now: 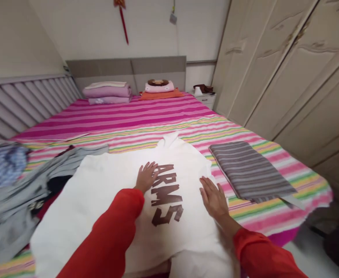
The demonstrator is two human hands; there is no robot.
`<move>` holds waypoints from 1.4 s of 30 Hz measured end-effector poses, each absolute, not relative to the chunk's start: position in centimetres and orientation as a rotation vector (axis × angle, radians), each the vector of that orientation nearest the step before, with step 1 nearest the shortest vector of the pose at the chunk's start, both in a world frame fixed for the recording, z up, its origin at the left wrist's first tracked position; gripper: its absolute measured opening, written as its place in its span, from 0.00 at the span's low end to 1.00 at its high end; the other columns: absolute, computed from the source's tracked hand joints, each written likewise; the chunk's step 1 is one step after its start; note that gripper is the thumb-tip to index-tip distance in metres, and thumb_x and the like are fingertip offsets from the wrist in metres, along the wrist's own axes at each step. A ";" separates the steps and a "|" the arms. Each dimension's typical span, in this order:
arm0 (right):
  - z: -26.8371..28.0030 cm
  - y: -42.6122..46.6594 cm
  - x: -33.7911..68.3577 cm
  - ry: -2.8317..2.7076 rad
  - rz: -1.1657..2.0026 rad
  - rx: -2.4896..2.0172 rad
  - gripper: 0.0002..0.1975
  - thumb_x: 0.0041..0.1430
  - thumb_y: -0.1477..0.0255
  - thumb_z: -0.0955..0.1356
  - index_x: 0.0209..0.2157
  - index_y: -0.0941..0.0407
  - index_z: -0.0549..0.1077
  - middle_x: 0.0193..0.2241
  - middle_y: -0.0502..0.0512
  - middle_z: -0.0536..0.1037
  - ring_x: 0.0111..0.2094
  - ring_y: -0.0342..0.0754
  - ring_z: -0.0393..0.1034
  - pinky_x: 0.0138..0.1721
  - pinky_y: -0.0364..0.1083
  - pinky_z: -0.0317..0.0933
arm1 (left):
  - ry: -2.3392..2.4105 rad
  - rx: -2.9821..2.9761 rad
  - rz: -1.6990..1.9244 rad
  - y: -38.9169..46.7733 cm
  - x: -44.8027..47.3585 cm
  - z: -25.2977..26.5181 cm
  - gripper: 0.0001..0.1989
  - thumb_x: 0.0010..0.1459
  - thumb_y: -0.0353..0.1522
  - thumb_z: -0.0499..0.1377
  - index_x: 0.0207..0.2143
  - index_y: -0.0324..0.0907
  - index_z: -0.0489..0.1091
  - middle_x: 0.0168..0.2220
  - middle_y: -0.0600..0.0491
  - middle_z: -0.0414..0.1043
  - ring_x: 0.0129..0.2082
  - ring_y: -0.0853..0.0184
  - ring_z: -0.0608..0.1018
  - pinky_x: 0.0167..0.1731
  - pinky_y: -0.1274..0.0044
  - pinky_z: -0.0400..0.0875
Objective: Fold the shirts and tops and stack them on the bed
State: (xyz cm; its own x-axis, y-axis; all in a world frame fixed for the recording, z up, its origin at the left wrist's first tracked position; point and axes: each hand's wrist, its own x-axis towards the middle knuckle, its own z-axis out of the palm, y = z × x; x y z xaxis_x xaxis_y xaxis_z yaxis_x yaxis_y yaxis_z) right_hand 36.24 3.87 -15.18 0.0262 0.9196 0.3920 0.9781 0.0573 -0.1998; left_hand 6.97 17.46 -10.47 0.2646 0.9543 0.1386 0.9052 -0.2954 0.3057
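A white shirt (105, 200) with dark brown letters reading "ARMS" lies spread on the bed, turned sideways. My left hand (147, 176) rests flat on it, fingers stretched out beside the top of the letters. Near the shirt's right edge, my right hand (214, 197) lies on the cloth with its fingers extended. Neither hand grips anything. Part of the shirt at the bottom, close to my body, is folded or bunched, and my left sleeve covers some of it.
A folded grey striped cloth (249, 170) lies to the right. Grey garments (62, 166) and a blue checked one (3, 164) are heaped at left. Folded purple bedding (108, 92) and an orange pillow (160, 94) stand by the headboard (158, 65). A wardrobe (273, 69) lines the right side.
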 end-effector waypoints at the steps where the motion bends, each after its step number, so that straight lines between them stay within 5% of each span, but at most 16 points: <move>1: -15.2 3.9 36.3 -1.922 -0.192 -1.883 0.24 0.69 0.67 0.53 0.62 0.51 0.64 0.60 0.55 0.69 0.62 0.51 0.61 0.61 0.57 0.51 | 1.843 2.301 0.446 16.7 7.9 -10.1 0.23 0.65 0.35 0.47 0.61 0.44 0.64 0.65 0.46 0.60 0.67 0.54 0.59 0.64 0.53 0.50; 4: -15.3 4.1 36.5 -1.908 -0.199 -1.868 0.23 0.69 0.66 0.54 0.60 0.51 0.66 0.60 0.55 0.70 0.61 0.52 0.62 0.60 0.57 0.52 | 1.958 2.261 0.453 12.6 12.1 -10.1 0.25 0.66 0.33 0.42 0.62 0.36 0.60 0.64 0.36 0.60 0.64 0.49 0.62 0.59 0.48 0.56; 7: -15.2 4.1 36.5 -1.903 -0.201 -1.868 0.24 0.69 0.66 0.53 0.59 0.52 0.67 0.59 0.56 0.70 0.61 0.52 0.62 0.60 0.57 0.52 | 1.729 2.433 0.430 7.4 16.2 -11.5 0.23 0.66 0.40 0.48 0.61 0.48 0.62 0.63 0.49 0.65 0.64 0.59 0.64 0.63 0.60 0.57; 10: -15.0 3.9 36.4 -1.910 -0.190 -1.865 0.24 0.69 0.66 0.53 0.59 0.53 0.67 0.60 0.57 0.70 0.61 0.52 0.62 0.60 0.58 0.52 | 1.491 2.602 0.502 4.4 16.0 -13.0 0.24 0.66 0.43 0.48 0.61 0.50 0.61 0.63 0.52 0.64 0.65 0.61 0.62 0.64 0.60 0.55; 21: -14.4 3.7 36.1 -1.903 -0.142 -1.884 0.25 0.68 0.66 0.52 0.59 0.56 0.67 0.60 0.60 0.69 0.62 0.55 0.61 0.60 0.60 0.52 | 2.612 2.021 0.621 1.7 -15.1 -11.0 0.25 0.65 0.35 0.45 0.60 0.35 0.63 0.64 0.41 0.61 0.68 0.52 0.56 0.65 0.55 0.48; 25: -14.7 3.7 36.2 -1.878 -0.164 -1.856 0.25 0.68 0.66 0.53 0.60 0.52 0.65 0.60 0.57 0.70 0.61 0.54 0.62 0.60 0.60 0.52 | 2.650 1.861 0.768 1.0 -8.2 -11.8 0.26 0.67 0.36 0.41 0.58 0.32 0.65 0.62 0.35 0.63 0.65 0.50 0.61 0.62 0.51 0.51; 27: -15.0 3.8 36.3 -1.883 -0.176 -1.836 0.25 0.67 0.66 0.53 0.61 0.52 0.64 0.60 0.57 0.70 0.61 0.55 0.62 0.60 0.61 0.53 | 2.337 2.143 0.808 0.5 -2.5 -13.4 0.24 0.67 0.35 0.41 0.60 0.37 0.64 0.62 0.40 0.65 0.64 0.57 0.64 0.62 0.59 0.58; 31: -15.4 3.8 36.5 -1.886 -0.178 -1.826 0.25 0.67 0.66 0.53 0.61 0.53 0.65 0.60 0.57 0.70 0.61 0.55 0.62 0.60 0.60 0.52 | 1.749 2.589 0.622 -1.1 1.6 -16.3 0.22 0.66 0.33 0.46 0.61 0.46 0.62 0.63 0.50 0.64 0.65 0.64 0.62 0.65 0.64 0.54; 38: -15.0 3.8 36.3 -1.865 -0.093 -1.849 0.25 0.68 0.65 0.53 0.60 0.53 0.66 0.60 0.57 0.69 0.62 0.54 0.60 0.61 0.59 0.48 | 2.549 1.890 0.753 -4.6 -14.0 -14.8 0.26 0.66 0.35 0.41 0.64 0.40 0.58 0.65 0.41 0.60 0.68 0.54 0.54 0.65 0.56 0.48; 42: -14.3 3.6 35.9 -1.846 -0.022 -1.875 0.24 0.68 0.66 0.53 0.60 0.53 0.65 0.61 0.57 0.68 0.63 0.54 0.58 0.62 0.60 0.46 | 2.679 1.622 0.861 -5.5 -15.5 -13.6 0.29 0.66 0.41 0.40 0.64 0.37 0.56 0.67 0.37 0.54 0.68 0.47 0.52 0.63 0.49 0.46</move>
State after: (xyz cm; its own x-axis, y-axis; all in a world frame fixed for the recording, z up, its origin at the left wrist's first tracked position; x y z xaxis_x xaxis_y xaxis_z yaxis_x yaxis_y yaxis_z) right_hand 35.90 3.56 -14.28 0.0780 0.9321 0.3536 0.9404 0.0490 -0.3366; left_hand -15.46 -5.54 -13.59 -0.4968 0.7935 0.3514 0.8497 0.3623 0.3831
